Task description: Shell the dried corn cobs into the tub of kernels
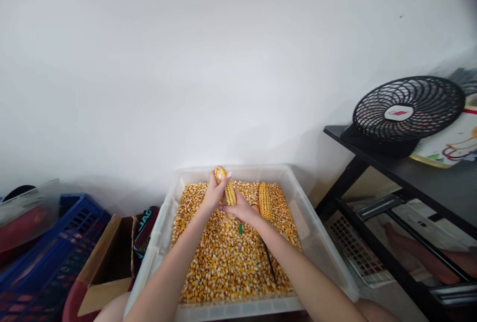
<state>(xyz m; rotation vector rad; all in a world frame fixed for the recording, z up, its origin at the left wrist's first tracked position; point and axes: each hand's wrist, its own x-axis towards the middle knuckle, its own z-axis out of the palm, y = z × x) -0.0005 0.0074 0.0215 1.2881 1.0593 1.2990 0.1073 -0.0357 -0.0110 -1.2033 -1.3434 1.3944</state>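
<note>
Both hands clamped one corn cob point(226, 189): left hand point(215, 194) fingers curled round its top, right hand point(240, 208) below; a second cob point(265, 201) lay just right of the fingers, on loose kernels point(227, 257)

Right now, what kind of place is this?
Likely a home room used for shelling corn: a clear bin of loose kernels, a table fan, a cardboard box.

Yellow corn cob point(228, 189), black fan point(408, 108), blue crate point(55, 257)
</note>
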